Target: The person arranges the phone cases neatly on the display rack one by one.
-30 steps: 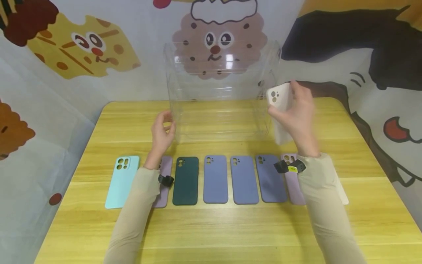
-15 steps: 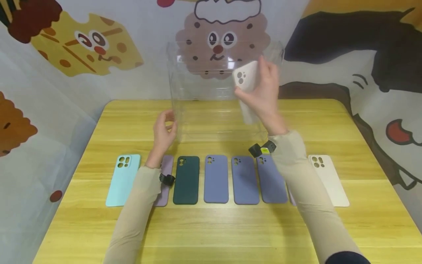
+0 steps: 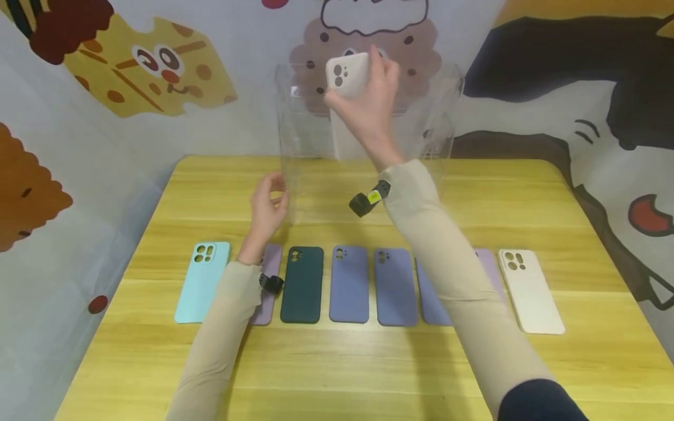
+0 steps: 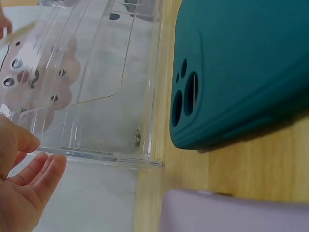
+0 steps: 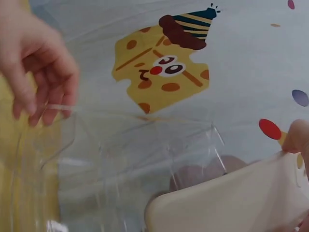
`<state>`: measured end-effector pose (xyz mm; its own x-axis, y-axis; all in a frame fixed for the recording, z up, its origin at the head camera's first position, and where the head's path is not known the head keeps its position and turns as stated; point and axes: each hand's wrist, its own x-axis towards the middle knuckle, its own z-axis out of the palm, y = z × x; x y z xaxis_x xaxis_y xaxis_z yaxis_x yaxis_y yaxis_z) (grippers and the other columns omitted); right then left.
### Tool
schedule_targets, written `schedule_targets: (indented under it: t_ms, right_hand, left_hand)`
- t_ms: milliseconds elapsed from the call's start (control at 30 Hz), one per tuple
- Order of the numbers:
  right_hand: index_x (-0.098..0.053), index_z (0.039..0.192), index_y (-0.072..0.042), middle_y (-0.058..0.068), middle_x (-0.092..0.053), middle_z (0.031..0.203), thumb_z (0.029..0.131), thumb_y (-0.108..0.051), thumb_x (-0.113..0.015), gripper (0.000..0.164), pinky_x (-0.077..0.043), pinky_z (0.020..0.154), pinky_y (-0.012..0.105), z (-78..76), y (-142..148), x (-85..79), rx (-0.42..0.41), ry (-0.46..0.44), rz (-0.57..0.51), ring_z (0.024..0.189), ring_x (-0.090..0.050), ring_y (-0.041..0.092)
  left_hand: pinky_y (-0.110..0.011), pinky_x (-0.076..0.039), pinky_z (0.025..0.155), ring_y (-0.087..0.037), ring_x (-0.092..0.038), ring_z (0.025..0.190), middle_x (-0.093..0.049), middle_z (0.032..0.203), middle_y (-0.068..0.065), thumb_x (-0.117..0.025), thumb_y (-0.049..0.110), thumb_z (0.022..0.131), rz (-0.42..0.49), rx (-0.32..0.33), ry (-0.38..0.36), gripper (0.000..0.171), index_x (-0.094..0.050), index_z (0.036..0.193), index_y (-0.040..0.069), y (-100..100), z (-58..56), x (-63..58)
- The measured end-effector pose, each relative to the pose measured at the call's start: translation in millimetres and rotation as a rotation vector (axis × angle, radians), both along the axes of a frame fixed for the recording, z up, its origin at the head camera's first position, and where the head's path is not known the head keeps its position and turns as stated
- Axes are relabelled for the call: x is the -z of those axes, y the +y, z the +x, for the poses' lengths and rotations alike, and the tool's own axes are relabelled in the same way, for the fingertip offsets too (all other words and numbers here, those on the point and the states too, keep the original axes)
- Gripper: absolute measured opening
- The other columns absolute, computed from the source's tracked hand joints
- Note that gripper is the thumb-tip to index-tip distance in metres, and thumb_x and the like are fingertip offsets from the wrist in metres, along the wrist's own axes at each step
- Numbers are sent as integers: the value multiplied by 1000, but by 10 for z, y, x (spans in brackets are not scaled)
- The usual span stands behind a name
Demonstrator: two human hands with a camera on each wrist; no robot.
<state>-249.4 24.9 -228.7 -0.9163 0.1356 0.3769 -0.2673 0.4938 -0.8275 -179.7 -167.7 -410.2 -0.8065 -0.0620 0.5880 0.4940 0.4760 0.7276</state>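
My right hand (image 3: pixel 371 105) grips a white phone case (image 3: pixel 346 140) by its long edges and holds it up in the air. The case stands nearly upright, camera cutouts at the top, over the upper part of a clear plastic rack (image 3: pixel 288 146). In the right wrist view the lower end of the case (image 5: pixel 227 203) is near the rack's clear bars; contact cannot be made out. My left hand (image 3: pixel 267 204) pinches the rack's left side edge between thumb and fingers, as the left wrist view shows at the clear panel (image 4: pixel 96 121).
A row of phone cases lies on the wooden table (image 3: pixel 337 374): turquoise (image 3: pixel 197 292), lilac (image 3: pixel 271 275), dark green (image 3: pixel 302 286), several purple ones (image 3: pixel 349 286), pale lilac (image 3: pixel 487 269) and white (image 3: pixel 532 292). A cartoon-printed cloth (image 3: pixel 247 35) hangs behind the rack.
My right hand has carried the white phone case leftward and up, from the rack's right side to above its middle. The left hand has stayed at the rack's edge.
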Motion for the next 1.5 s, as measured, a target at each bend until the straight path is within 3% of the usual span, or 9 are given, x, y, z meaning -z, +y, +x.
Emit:
schedule_targets:
  t_ms: [167, 333, 533, 800, 1100, 1300, 1500]
  right_hand:
    - [-27, 147, -12, 4, -33, 132, 68, -21, -77, 94, -47, 79, 11, -174, -205, -47, 41, 38, -59, 109, -35, 9]
    - [-25, 147, -12, 4, -31, 133, 68, -20, -76, 94, -47, 79, 11, -283, -382, 29, 79, 67, -113, 108, -36, 8]
    - [-25, 147, -15, 3, -30, 137, 70, -23, -77, 93, -40, 89, 12, -327, -543, 125, 159, 34, -101, 113, -35, 9]
    - [-29, 145, -12, 4, -33, 136, 69, -27, -77, 91, -31, 95, 14, -373, -640, 177, 258, 70, -41, 118, -34, 11]
    - [-26, 147, -16, 3, -32, 139, 71, -30, -77, 92, -33, 97, 18, -454, -720, 193, 252, 44, -16, 122, -31, 12]
    - [-27, 146, -14, 5, -33, 139, 72, -32, -77, 91, -29, 101, 18, -433, -772, 324, 266, 18, 16, 123, -31, 13]
    - [-27, 146, -13, 5, -34, 139, 72, -35, -77, 91, -34, 99, 21, -404, -868, 308, 267, 8, 23, 123, -33, 14]
  left_hand:
    - [-43, -60, 73, -38, -60, 91, -58, 104, -27, -55, -14, 82, 13, 1, -34, 35, -51, 117, -11, -6, 2, -20]
    - [-42, -60, 73, -37, -60, 91, -58, 105, -27, -56, -15, 82, 0, -6, -52, 36, -50, 117, -12, -20, 1, -16]
    - [-41, -60, 72, -37, -60, 91, -58, 103, -27, -57, -16, 81, -13, -3, -31, 37, -50, 117, -12, -8, -12, 7]
    - [-39, -60, 73, -37, -60, 92, -58, 104, -28, -56, -16, 81, -12, -17, -38, 38, -50, 118, -12, 50, -73, -6]
    - [-40, -60, 74, -38, -59, 93, -57, 104, -31, -56, -16, 81, -5, -30, -49, 37, -49, 118, -12, 85, -120, -4]
    - [-38, -60, 75, -36, -59, 94, -57, 104, -26, -55, -16, 81, -22, -37, -59, 39, -49, 119, -12, 106, -107, -12]
    - [-42, -60, 73, -38, -59, 95, -57, 106, -29, -53, -21, 74, -7, -57, -82, 46, -49, 119, -12, 99, -100, -20]
